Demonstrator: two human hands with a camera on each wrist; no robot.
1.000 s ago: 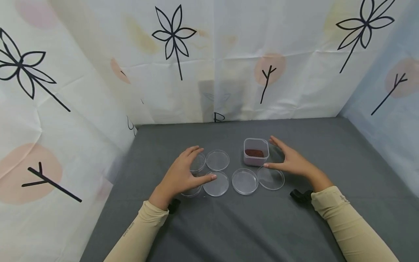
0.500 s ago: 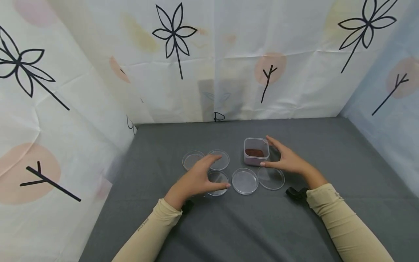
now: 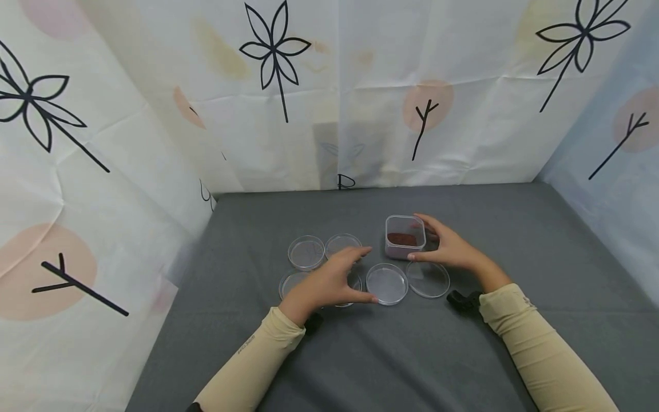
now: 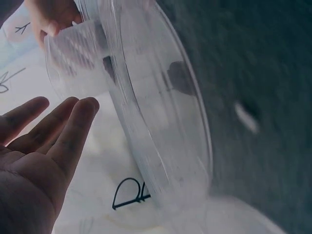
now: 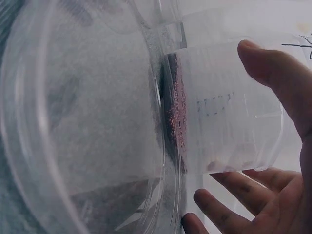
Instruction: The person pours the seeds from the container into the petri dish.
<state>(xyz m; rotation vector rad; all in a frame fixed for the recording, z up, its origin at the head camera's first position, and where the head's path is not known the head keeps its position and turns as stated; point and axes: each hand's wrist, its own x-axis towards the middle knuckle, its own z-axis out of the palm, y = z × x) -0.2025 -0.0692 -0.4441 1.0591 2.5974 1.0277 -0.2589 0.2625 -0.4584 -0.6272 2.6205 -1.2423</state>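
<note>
My left hand (image 3: 337,277) hovers over the dishes with thumb and fingers spread and nothing in its grasp. Its thumb tip is at the left rim of a clear petri dish (image 3: 387,289); another dish (image 3: 355,281) is partly hidden beneath the hand. My right hand (image 3: 448,246) straddles the right side of a clear square plastic tub (image 3: 405,250), thumb in front and fingers behind, spread rather than curled. Reddish-brown grains (image 5: 176,112) lie in the bottom of the tub. In the left wrist view, the left fingers (image 4: 73,131) are apart from the tub (image 4: 78,61).
More petri dishes lie on the grey cloth (image 3: 381,355): two at the back left (image 3: 306,253), one partly behind the left hand, and a dish (image 3: 428,280) just in front of the tub. A printed curtain (image 3: 360,114) stands behind the table.
My left hand has moved right across the dishes, from the left ones toward the tub. My right hand has shifted slightly left, closer around the tub. The tub and dishes stay put.
</note>
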